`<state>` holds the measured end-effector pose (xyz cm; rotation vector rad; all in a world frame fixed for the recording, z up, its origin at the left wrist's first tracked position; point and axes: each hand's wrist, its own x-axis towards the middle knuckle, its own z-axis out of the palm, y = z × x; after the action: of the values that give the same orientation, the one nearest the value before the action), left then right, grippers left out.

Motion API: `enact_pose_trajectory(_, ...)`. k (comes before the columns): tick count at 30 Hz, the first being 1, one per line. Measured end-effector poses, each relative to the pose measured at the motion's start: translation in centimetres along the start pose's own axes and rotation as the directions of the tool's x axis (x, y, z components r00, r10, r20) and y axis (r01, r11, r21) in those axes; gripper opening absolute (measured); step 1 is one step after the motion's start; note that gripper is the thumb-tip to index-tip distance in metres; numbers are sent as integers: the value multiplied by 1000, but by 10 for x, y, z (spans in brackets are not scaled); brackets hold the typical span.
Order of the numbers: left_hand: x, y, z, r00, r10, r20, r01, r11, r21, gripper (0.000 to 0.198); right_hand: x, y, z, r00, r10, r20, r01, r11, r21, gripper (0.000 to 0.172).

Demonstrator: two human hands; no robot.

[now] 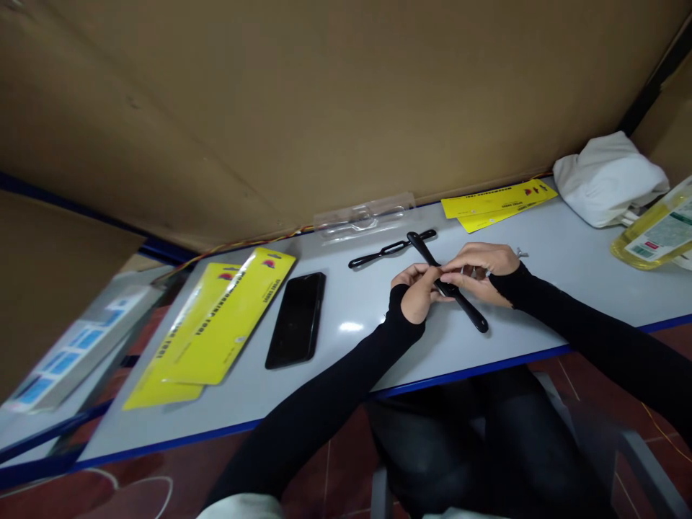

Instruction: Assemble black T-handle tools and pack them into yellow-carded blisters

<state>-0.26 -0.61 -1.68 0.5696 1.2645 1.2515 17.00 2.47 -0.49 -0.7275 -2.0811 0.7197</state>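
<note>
Black two-handled tool (432,254) is up in the hands, over the tabletop (584,267), right of centre and near the front edge. It sits slanted: one end toward the back edge, the other toward the front edge.

Left hand (420,292): closed around the tool's middle, thumb on top. Right hand (478,270): narrow, thumb and fingertips drawn together at the same middle part. Can't tell if it grips the tool itself or some small part; fingers hide it. Black sleeves on both arms.

Second black tool (385,251) lies just beyond the left hand, toward the back edge; the held tool's far end overlaps it from this angle. Small metal piece (522,253) just past the right hand, too small to make out.

Clear plastic tray (367,216) lies along the back edge. Yellow cards, two overlapping (497,205), right of it on the same edge. White cloth bundle (608,180) in the back right corner, bottle of yellow liquid (659,227) in front of it at the right end.

Left half: black phone (296,321) lying flat, then two more yellow cards (232,324), overlapped, near the left edge. Beyond that edge, a box with blue pictures (81,349).
</note>
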Motion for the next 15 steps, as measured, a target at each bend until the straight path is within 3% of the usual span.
enact_pose_trajectory(4,0,0,0,1000,3,-10,-3,1000,-17,27,-2,-2,-2,1000,10,30,-11,999,45,17)
enact_pose_trajectory(10,0,0,0,1000,10,-1,-10,1000,-8,29,1,1,-6,997,25,75,-22,999,-41,5)
enact_pose_trajectory(15,-1,-1,0,1000,27,0,-27,1000,2,33,3,1,-8,998,1,58,3,998,-62,9)
